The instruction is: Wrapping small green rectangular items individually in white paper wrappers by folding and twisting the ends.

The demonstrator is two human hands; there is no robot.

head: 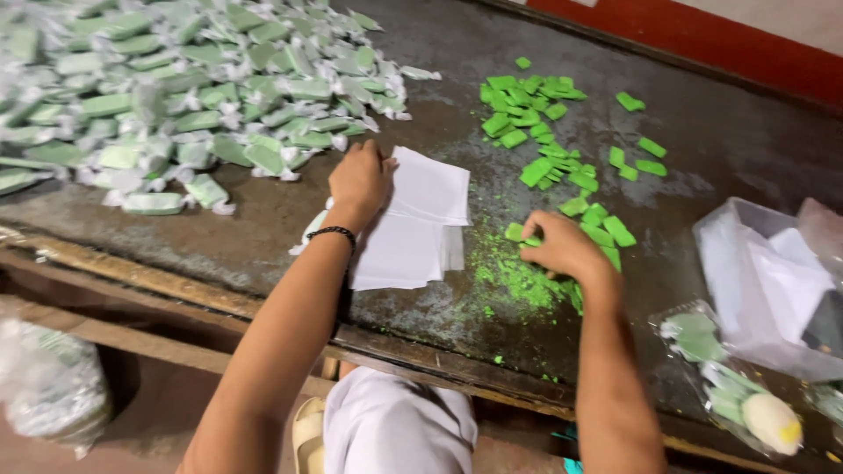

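Observation:
My left hand point(358, 180) rests with curled fingers on the left edge of a stack of white paper sheets point(420, 219) on the dark worn table point(263, 228); a black band circles that wrist. A wrapped green piece point(313, 230) lies just beneath it. My right hand point(562, 247) is closed over small bright green blocks point(606, 230) at the near end of a scattered group of green blocks point(536, 123). Green crumbs point(509, 274) dust the table beside it.
A big heap of white-wrapped green pieces point(176, 88) fills the table's far left. A clear plastic box point(764, 281) with white sheets stands at right, with a clear bag of wrapped pieces point(720, 377) in front. A filled plastic bag point(48, 386) sits below the table edge.

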